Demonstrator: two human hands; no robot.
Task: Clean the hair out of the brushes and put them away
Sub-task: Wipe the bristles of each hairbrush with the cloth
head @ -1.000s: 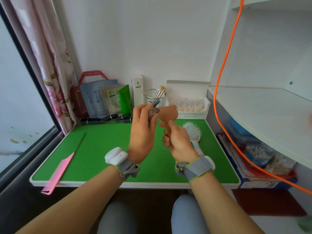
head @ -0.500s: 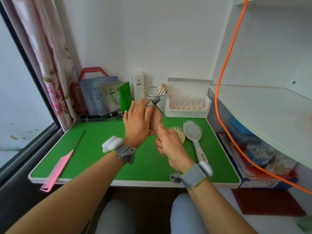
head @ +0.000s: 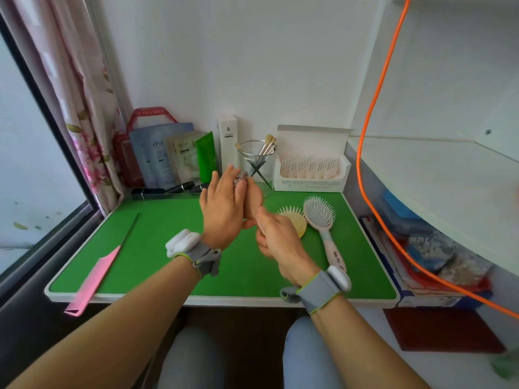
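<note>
My right hand [head: 278, 240] grips the handle of a small brown brush [head: 255, 198] and holds it above the green table top [head: 157, 248]. The straight fingers of my left hand [head: 222, 206] lie flat against the brush's head. A grey tuft of hair [head: 240, 176] shows at their tips. Just right of my hands, a round yellow brush [head: 295, 221] lies bristles up on the table. Beside it lies a pink-white paddle brush [head: 320, 213], also bristles up. A pink tail comb [head: 92, 276] hangs over the front left edge.
Along the back wall stand sachets and a red bag [head: 157, 153], a white carton [head: 228, 141], a glass with make-up brushes [head: 257, 158] and an open white box [head: 310, 172]. A white shelf [head: 438, 175] and an orange cable [head: 368, 153] are on the right.
My hands have come down and closer together. My left hand went from pinching hair at the brush's top to lying flat against its head. The yellow brush now shows.
</note>
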